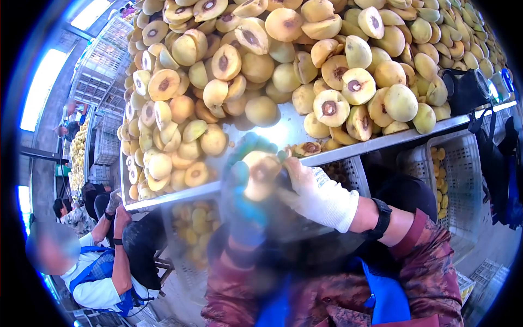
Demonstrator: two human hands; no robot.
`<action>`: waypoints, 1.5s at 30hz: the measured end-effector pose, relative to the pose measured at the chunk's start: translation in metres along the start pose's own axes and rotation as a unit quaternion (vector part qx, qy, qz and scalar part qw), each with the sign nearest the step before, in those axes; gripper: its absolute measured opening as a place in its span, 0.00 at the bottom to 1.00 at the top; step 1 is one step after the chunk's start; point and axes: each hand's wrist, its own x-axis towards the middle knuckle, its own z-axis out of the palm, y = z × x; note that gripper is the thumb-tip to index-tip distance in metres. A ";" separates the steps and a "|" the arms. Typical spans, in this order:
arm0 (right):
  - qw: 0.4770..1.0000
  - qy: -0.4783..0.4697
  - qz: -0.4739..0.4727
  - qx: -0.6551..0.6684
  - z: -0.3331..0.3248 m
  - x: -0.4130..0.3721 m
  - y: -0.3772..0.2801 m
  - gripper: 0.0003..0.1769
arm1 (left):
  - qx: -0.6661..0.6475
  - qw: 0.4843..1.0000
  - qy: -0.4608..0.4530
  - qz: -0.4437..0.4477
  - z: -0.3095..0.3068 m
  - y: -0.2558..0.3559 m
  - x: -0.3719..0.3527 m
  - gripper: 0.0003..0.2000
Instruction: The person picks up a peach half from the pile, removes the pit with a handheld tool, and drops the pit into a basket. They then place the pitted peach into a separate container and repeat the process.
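A halved yellow peach (262,175), its brown centre facing up, is held over the near edge of the metal table. My left hand (243,203), in a blue-green glove and partly blurred, is closed around its left side and underside. At its right edge is my right hand (325,200), in a white glove with the fingertips showing, its fingers bent in against the fruit. Whatever else those fingers may grip is hidden. Many halved peaches (226,61), several with brown pits showing, are heaped on the table just beyond my hands.
The metal table rim (381,143) runs across in front of me. Below it stand a crate with peach pieces (195,231) and a white crate (455,182) on the right. A black container (466,87) sits at the table's right end. A co-worker (106,267) sits at left.
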 end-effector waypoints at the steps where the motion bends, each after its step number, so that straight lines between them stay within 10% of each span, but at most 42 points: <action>1: 1.000 -0.001 -0.003 -0.002 0.001 0.000 0.001 0.29 | 0.007 1.000 -0.002 0.005 -0.001 -0.002 -0.001 0.27; 17: 0.994 0.051 -0.063 0.080 0.019 -0.012 0.001 0.22 | 0.215 0.973 -0.018 0.076 -0.016 -0.009 -0.011 0.30; 26: 0.948 -0.119 0.111 0.273 -0.001 -0.019 -0.014 0.22 | 0.161 0.985 -0.059 0.022 -0.014 -0.006 -0.010 0.33; 33: 0.988 -0.040 0.011 0.148 0.015 -0.031 -0.002 0.24 | 0.059 0.989 -0.107 -0.088 -0.003 0.004 -0.006 0.23; 36: 0.940 -0.213 0.162 0.214 -0.009 -0.028 -0.013 0.26 | 0.035 0.975 -0.135 -0.174 -0.006 0.008 0.002 0.19; 45: 0.884 -0.259 0.235 0.311 -0.010 -0.038 -0.011 0.23 | 0.036 0.936 -0.221 -0.272 -0.014 0.009 0.008 0.16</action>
